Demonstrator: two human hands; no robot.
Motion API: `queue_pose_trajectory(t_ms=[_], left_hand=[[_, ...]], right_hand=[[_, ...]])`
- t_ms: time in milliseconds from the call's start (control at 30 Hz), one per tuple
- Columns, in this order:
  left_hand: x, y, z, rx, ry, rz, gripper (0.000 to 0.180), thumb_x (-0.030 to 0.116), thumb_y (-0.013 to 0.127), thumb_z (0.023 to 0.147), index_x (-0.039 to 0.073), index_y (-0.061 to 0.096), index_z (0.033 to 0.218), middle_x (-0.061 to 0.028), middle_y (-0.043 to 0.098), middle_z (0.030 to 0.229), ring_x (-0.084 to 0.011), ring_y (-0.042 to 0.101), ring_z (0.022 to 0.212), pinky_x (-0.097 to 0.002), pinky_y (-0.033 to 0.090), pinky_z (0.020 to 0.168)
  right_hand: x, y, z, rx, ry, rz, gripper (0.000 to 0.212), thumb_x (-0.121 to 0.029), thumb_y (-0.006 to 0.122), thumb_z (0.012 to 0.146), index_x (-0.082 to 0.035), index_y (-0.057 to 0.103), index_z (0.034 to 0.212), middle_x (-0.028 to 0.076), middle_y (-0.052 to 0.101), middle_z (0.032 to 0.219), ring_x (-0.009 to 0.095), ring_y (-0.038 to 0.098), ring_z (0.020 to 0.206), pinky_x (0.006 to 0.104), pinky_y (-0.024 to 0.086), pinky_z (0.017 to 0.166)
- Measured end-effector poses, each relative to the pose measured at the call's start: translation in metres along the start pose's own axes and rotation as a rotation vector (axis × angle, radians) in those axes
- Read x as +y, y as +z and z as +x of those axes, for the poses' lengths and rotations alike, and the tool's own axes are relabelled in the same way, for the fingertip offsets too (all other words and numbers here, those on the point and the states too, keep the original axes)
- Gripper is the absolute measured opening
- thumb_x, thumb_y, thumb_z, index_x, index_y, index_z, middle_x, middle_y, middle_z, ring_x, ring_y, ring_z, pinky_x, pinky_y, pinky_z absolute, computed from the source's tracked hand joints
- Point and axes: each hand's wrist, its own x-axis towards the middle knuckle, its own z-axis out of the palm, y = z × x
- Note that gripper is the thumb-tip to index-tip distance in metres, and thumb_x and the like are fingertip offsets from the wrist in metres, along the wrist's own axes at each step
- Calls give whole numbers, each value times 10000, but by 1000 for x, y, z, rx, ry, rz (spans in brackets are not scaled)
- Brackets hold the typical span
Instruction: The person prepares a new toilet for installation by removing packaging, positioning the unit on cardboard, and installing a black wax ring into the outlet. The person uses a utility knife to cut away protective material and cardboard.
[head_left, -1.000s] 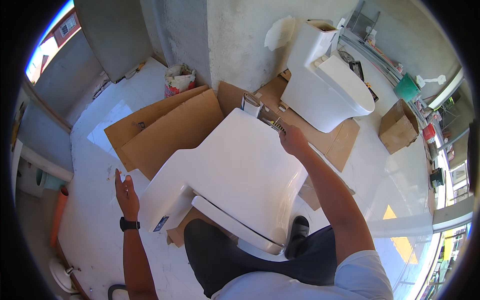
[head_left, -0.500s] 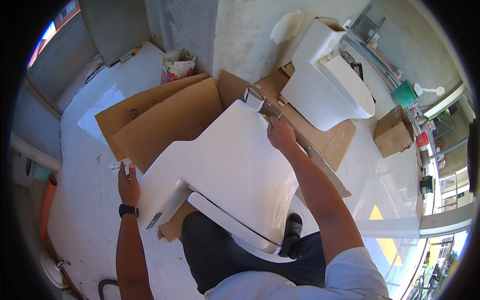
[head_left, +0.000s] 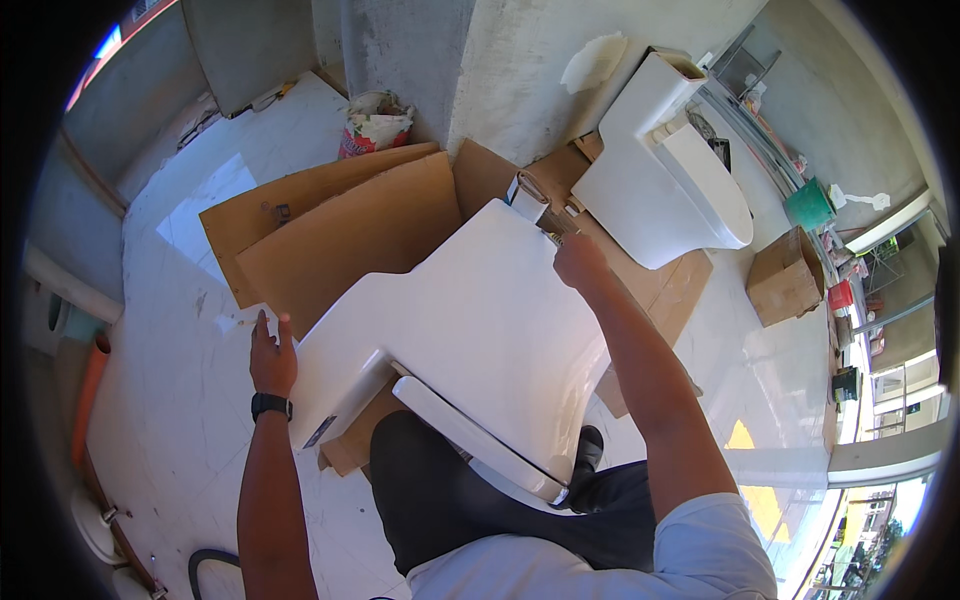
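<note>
A white one-piece toilet [head_left: 480,310] lies on its side on the floor in front of me, with its closed seat lid [head_left: 480,440] facing my legs. My left hand [head_left: 272,355] is beside the tank end, fingers stretched upward and apart. Close to its fingertips is a small whitish thing [head_left: 240,322], too small to name. My right hand [head_left: 580,260] is closed at the far edge of the toilet, next to the opening in its base. A narrow yellowish and dark end [head_left: 556,238] shows past its fingers; what it belongs to is hidden.
Cardboard sheets [head_left: 350,220] lie beyond the toilet, partly under it. A second white toilet [head_left: 660,170] stands on cardboard at the far right. Near it are a cardboard box [head_left: 785,275] and a green bucket [head_left: 810,205]. A sack [head_left: 378,125] rests against the wall.
The view has shifted a little, so the scene sits slightly to the right. My right hand stays at the far edge, now covering more of the narrow thing. My left hand remains beside the tank.
</note>
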Motion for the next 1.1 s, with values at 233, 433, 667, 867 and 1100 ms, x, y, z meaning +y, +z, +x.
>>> queue_pose_trajectory(t_ms=[233,433,667,867,1100], left_hand=[[5,-4,-1,-18,8,-13,933,747,421,1004,-4,430,1559,-217,539,1515,-361,654,1212,-431,499,1062],[8,-4,-2,-60,-1,-30,926,738,421,1009,-11,433,1554,-215,542,1511,-361,647,1227,-430,506,1055],[6,-2,-2,-34,1,-17,909,736,421,1009,11,440,1557,-211,547,1505,-364,651,1213,-433,513,1043],[9,-5,-2,-60,-12,-33,907,732,426,1010,8,441,1556,-217,549,1503,-367,642,1230,-436,505,1054],[11,-6,-1,-67,-8,-36,931,737,425,1006,-20,437,1548,-229,543,1508,-385,603,1309,-434,493,1076]], right_hand=[[43,-16,-9,-32,14,-48,297,-136,611,867,3,749,1090,246,742,1091,414,718,1046,472,587,905],[27,-36,-2,-10,-22,-20,283,-149,608,872,-4,746,1072,233,745,1066,414,720,1023,484,586,881],[-2,-10,-5,125,-32,91,256,-168,592,920,-24,734,1077,229,739,1052,402,723,1007,502,582,877],[26,-12,-2,-8,-40,-53,263,-142,601,879,10,758,1027,250,743,1035,409,724,1000,486,585,876],[25,-47,15,-71,-84,-156,243,-118,621,831,21,774,960,243,753,991,405,731,969,469,590,857]])
